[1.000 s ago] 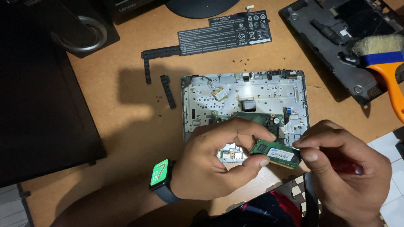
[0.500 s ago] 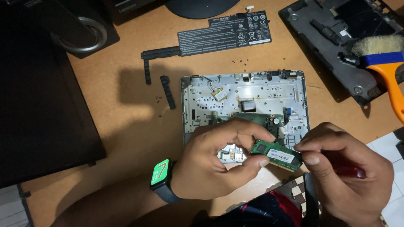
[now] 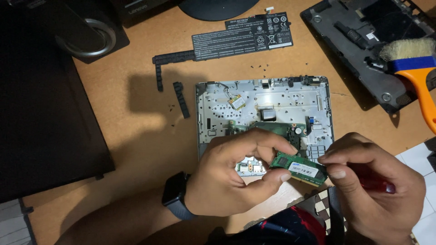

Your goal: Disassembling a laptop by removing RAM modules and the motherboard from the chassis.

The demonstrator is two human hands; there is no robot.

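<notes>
1. The left hand (image 3: 227, 177) pinches a memory module (image 3: 299, 168) between thumb and forefinger; its fingers (image 3: 268, 143) are narrow, closed on the module's left end. A dark watch (image 3: 175, 194) sits on that wrist.
2. The right hand (image 3: 372, 186) touches the module's right end with thumb and forefinger; its other fingers curl shut on a tool with a red handle (image 3: 374, 181), mostly hidden.
3. The module is a thin green rectangular board with black chips and a white label, tilted and held just above the near edge of the chassis (image 3: 263, 113).
4. The chassis, just beyond the fingers, is a silver metal tray, stamped and perforated, with a green circuit board (image 3: 277, 128) across its middle.
5. Farther beyond the fingers lies a flat black battery (image 3: 247, 36) with a white-printed label; left of it, loose black plastic strips (image 3: 181, 100) and tiny screws.
6. Beyond the right hand lies a dark grey plastic cover (image 3: 363, 41), and on it a brush (image 3: 415, 68) with pale bristles, blue band and orange handle.
7. The desk (image 3: 136, 131) is smooth tan board, dimly lit; a black slab (image 3: 41, 122) lies far left of the fingers.
</notes>
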